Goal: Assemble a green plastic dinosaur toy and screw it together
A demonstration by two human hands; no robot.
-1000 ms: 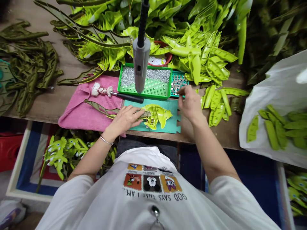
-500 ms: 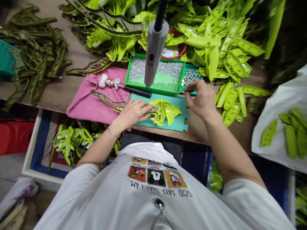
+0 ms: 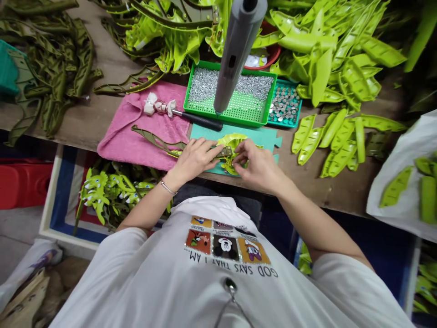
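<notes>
Bench (image 3: pixel 300 187) of brown wood. Below its left part, a white-rimmed box (image 3: pixel 66 241) holds many green pieces marked white and blue; on the right, a white bag (image 3: pixel 392 216), part cropped, holds green pods. Green tray (image 3: pixel 246 114): silver screws heaped along the far side, perforated floor bare at the near side. Red bowl (image 3: pixel 275 57), partly hidden, contains white pieces. Teal tray (image 3: pixel 283 123), just beside the green one: round silver discs, loosely scattered. Workpiece: olive strip (image 3: pixel 152 136) meeting a lime shell (image 3: pixel 235 138). Strip's long axis runs left to right, slightly toward the wearer at its right end; free tip points left and away. Strip's left part lies on the pink towel (image 3: pixel 119 141), shell on the turquoise mat (image 3: pixel 201 132). Towel folded, soft nap; mat flat, notched at its right edge; strip narrow, curved; shell glossy, hollow. Left hand (image 3: pixel 198 157) palm down across the strip, fingers extended; whether they clasp it underneath, cannot tell. Right hand (image 3: pixel 259 166) at the shell, thumb and forefinger bent close to one another; whether anything is pinched between, cannot tell.
</notes>
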